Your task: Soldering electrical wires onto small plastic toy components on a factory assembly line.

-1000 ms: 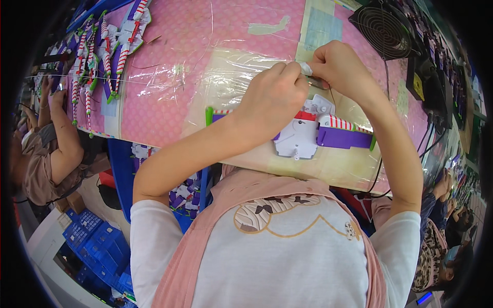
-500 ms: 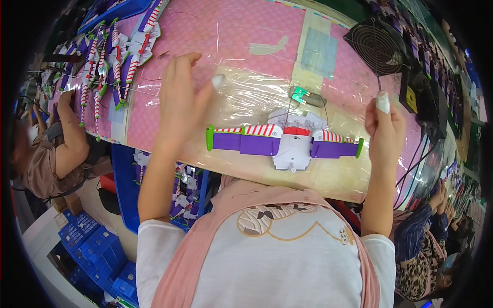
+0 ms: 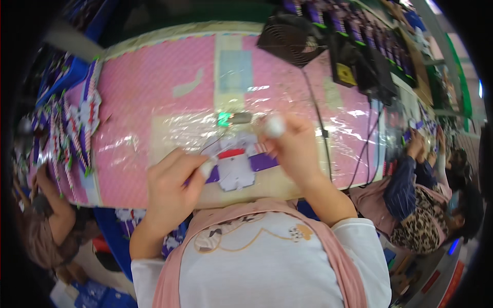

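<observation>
Near the bench's [image 3: 154, 108] front edge, the left hand [image 3: 172, 187] pinched its fingers together on the white and purple winged toy's [image 3: 236, 167] left side, while the right hand [image 3: 292, 149] closed on its right wing. Farther back stood a black fan [image 3: 290, 38], and more winged toys [image 3: 72, 128] lay far left.

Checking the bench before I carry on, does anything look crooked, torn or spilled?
Nothing spilled or broken. The clear film over the pink mat is wrinkled; the white and purple toy piece lies flat between both hands.
</observation>
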### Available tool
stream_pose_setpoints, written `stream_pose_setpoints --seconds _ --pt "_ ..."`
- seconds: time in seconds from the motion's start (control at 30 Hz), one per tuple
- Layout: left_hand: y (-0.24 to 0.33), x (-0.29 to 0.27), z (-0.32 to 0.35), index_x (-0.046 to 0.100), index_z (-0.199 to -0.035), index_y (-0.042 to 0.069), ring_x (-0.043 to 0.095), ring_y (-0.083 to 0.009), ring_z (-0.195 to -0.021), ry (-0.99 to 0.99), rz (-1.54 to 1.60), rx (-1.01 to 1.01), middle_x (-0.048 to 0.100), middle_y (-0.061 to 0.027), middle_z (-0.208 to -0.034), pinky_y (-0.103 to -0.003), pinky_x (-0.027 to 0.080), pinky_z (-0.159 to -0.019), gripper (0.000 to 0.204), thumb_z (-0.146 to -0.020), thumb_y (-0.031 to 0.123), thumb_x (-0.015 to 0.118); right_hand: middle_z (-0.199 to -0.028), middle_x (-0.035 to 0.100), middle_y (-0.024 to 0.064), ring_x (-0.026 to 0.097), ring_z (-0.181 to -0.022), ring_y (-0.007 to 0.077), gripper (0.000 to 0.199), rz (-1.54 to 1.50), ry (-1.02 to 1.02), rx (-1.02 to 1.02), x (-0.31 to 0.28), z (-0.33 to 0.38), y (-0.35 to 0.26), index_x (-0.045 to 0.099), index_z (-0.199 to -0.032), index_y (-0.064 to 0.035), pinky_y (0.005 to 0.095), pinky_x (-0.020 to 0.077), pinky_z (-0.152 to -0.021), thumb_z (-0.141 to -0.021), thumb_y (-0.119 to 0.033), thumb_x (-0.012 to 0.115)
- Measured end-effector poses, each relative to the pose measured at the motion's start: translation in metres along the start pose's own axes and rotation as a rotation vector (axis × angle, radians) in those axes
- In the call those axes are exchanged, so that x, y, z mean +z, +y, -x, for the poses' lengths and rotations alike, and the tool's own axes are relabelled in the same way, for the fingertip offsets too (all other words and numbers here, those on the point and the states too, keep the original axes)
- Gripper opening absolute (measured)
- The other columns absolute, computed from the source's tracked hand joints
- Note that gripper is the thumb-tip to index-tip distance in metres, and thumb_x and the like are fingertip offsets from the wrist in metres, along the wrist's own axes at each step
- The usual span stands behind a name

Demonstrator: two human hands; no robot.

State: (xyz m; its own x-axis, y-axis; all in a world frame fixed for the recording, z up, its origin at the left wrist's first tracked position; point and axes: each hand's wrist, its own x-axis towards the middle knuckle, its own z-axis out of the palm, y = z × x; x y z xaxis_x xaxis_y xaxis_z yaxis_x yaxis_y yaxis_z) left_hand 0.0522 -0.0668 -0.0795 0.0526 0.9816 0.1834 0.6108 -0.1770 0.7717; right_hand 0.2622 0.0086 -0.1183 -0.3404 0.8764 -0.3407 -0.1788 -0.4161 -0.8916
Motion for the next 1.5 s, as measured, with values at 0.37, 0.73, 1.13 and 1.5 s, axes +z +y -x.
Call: stream_pose_setpoints --seconds 0.37,0.73,1.13,1.5 --pt "-0.010 -0.003 0.016 0.064 -0.088 -0.003 0.050 -0.0223 -0.055 0.108 -0.178 -0.097 0.050 -0.0113 -0.069 -0.032 0.038 -0.049 0.015 -0.073 -0.007 0.061 -0.105 0.060 0.0197 0.063 -0.065 0.0231 0.058 -0.051 0.708 -0.438 -0.172 -0.078 -0.065 0.036 -0.127 0.0027 0.0275 0.0504 -0.050 -0.092 -0.041 0.051" --pt "-0.024 0.006 0.037 0.066 -0.085 0.000 0.052 -0.0215 -0.055 0.300 -0.205 -0.105 0.053 -0.0096 -0.067 -0.031 0.041 -0.048 0.014 -0.071 -0.003 0.067 -0.095 0.063 0.0113 0.051 -0.061 0.0087 0.038 0.114 0.953 -0.655 -0.112 -0.025 -0.019 0.053 -0.120 -0.0073 0.0179 0.0414 -0.050 -0.094 -0.034 0.045" --pt "-0.042 0.026 0.029 0.067 -0.080 0.000 0.048 -0.0150 -0.050 0.275 -0.228 -0.039 0.049 -0.0063 -0.063 -0.026 0.037 -0.044 0.014 -0.067 -0.003 0.070 -0.052 0.044 0.0033 0.032 -0.041 0.0083 0.019 -0.147 0.388 -0.246 -0.029 -0.006 0.042 0.051 -0.080 -0.0016 0.0234 0.0245 -0.042 -0.089 -0.019 0.053" --pt "-0.047 0.028 0.021 0.066 -0.081 0.000 0.052 -0.0161 -0.052 0.225 -0.255 -0.064 0.052 -0.0074 -0.065 -0.027 0.039 -0.045 0.014 -0.067 -0.005 0.067 -0.056 0.047 0.0044 0.032 -0.042 0.0072 0.021 -0.045 0.399 -0.186 -0.025 -0.010 0.039 0.053 -0.080 0.0013 0.0223 0.0255 -0.041 -0.089 -0.017 0.054"
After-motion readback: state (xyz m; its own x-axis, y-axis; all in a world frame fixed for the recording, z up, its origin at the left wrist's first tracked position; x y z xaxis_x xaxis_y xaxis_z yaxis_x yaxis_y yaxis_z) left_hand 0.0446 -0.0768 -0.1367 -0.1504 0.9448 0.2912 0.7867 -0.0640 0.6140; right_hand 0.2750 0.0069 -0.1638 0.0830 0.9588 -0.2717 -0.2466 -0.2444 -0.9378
